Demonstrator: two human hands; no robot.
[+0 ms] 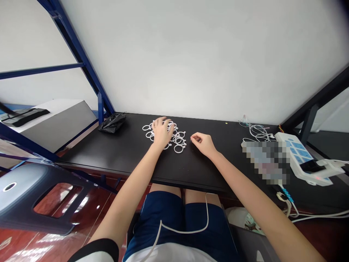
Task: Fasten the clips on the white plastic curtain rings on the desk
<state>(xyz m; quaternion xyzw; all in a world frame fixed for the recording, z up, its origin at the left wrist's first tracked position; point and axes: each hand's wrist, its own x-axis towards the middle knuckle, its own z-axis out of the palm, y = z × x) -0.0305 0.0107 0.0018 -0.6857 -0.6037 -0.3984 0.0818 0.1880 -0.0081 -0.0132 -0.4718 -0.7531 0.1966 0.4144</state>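
Observation:
Several white rings with small knobs (178, 148) lie in a loose pile on the black tabletop (131, 145). My left hand (162, 133) is over the pile, palm down, with its fingers spread; it hides part of the rings, and whether the fingertips touch them I cannot tell. Just right of the pile, apart from it, my right hand (204, 143) rests near the tabletop with its fingers curled in and the thumb against them. Anything inside that curl is hidden.
A crumpled black plastic bag (113, 122) sits at the table's back left. On the right are tangled white cables (257, 131), a blurred-out object (268, 160) and a white power strip (302, 156). A grey-blue stool (24, 193) stands at left. A white cord (185, 231) crosses my lap.

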